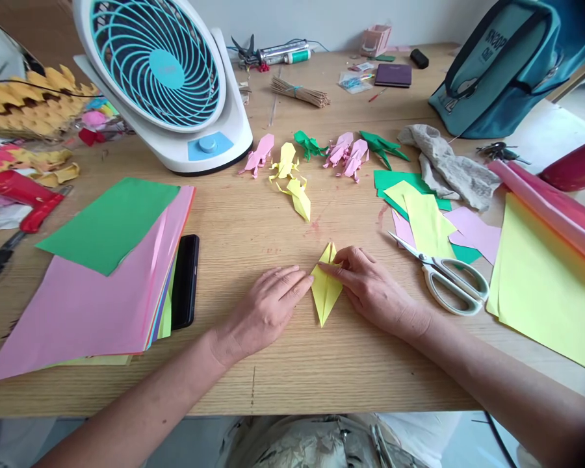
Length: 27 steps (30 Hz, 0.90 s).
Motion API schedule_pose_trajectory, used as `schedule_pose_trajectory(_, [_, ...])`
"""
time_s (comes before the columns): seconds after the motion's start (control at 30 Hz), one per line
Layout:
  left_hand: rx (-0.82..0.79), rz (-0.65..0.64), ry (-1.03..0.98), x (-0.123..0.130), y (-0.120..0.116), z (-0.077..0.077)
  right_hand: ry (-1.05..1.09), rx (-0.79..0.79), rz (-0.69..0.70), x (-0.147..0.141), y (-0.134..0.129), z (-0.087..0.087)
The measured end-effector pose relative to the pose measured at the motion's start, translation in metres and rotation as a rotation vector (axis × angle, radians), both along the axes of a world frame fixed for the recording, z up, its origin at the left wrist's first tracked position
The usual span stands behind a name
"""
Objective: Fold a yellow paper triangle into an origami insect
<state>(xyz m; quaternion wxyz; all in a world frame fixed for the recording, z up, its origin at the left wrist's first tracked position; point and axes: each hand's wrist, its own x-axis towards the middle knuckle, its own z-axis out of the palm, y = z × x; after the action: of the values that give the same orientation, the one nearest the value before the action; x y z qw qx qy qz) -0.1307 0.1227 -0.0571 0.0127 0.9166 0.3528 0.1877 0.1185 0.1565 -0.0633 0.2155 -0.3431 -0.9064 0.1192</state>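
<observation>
A folded yellow paper (325, 296), shaped like a long diamond, lies flat on the wooden table near its front edge, one point toward me. My right hand (373, 286) grips its upper right part, the thumb on top and the other fingers curled at the edge. On the other side, my left hand (268, 302) rests flat on the table with its fingers stretched out, the tips touching the paper's left edge. Beyond the hands stand small folded paper figures: yellow (286, 161), pink (340, 149) and green (309, 144).
White-handled scissors (455, 283) and paper scraps (424, 218) lie at right, beside yellow sheets (546, 286). Coloured sheets (97, 299) and a black phone (185, 281) are at left. A fan (166, 71) and a blue bag (502, 71) stand behind.
</observation>
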Motion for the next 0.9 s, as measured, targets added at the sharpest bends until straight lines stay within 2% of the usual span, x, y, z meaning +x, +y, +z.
schedule_pose_trajectory(0.47, [-0.04, 0.016, 0.217, 0.01, 0.006, 0.012, -0.002, 0.012, -0.016, 0.0, 0.001, -0.001])
schedule_pose_trajectory(0.57, [-0.073, 0.009, 0.205, 0.014, 0.007, 0.014, 0.0, 0.01, -0.014, 0.0, 0.002, 0.0])
schedule_pose_trajectory(0.73, [-0.078, -0.107, 0.105, 0.018, 0.014, 0.011, 0.045, -0.021, -0.029, -0.001, 0.002, 0.0])
schedule_pose_trajectory(0.9, [-0.091, -0.091, 0.082, 0.021, 0.017, 0.007, 0.12, -0.08, -0.095, 0.0, 0.002, 0.0])
